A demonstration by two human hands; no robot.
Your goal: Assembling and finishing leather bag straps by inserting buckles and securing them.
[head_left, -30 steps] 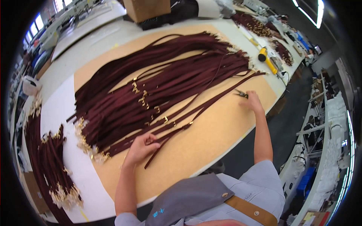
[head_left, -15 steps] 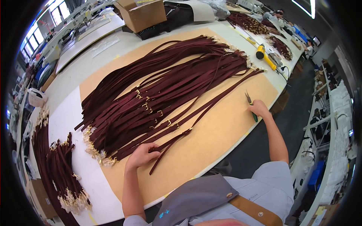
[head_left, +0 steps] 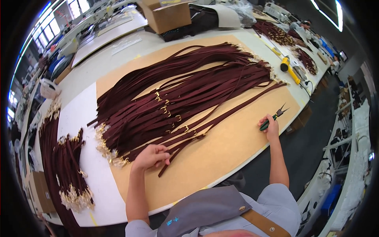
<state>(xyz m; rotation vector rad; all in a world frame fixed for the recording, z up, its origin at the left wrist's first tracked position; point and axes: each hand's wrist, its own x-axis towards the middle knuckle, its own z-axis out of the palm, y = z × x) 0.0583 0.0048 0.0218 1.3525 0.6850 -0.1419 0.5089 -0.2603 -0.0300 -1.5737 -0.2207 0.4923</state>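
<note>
Dark red leather straps (head_left: pixel 221 85) with gold buckles (head_left: pixel 187 128) lie in a wide heap across the tan sheet (head_left: pixel 221 162). At the heap's near left side my left hand (head_left: pixel 152 157) is closed, its curled fingers on a strap (head_left: pixel 182 143) at the heap's near edge. That strap's loose end (head_left: pixel 162 170) hangs out beside the hand onto the sheet. Over the near right part of the sheet, my right hand (head_left: pixel 270 127) grips green-handled needle-nose pliers (head_left: pixel 278 113). Their pointed jaws face up and to the right, apart from the straps.
Another bundle of straps (head_left: pixel 71 166) with wrapped metal ends lies at the left on white paper (head_left: pixel 75 112). A yellow and black corded tool (head_left: pixel 290 70) rests by the far right edge. A cardboard box (head_left: pixel 167 17) stands behind the heap; shelving (head_left: pixel 335 142) runs beyond the aisle.
My right hand has drawn back toward me, and the pliers have swung from pointing up-left to up-right. My left hand stays by the same strap. The whole view has shifted slightly.
</note>
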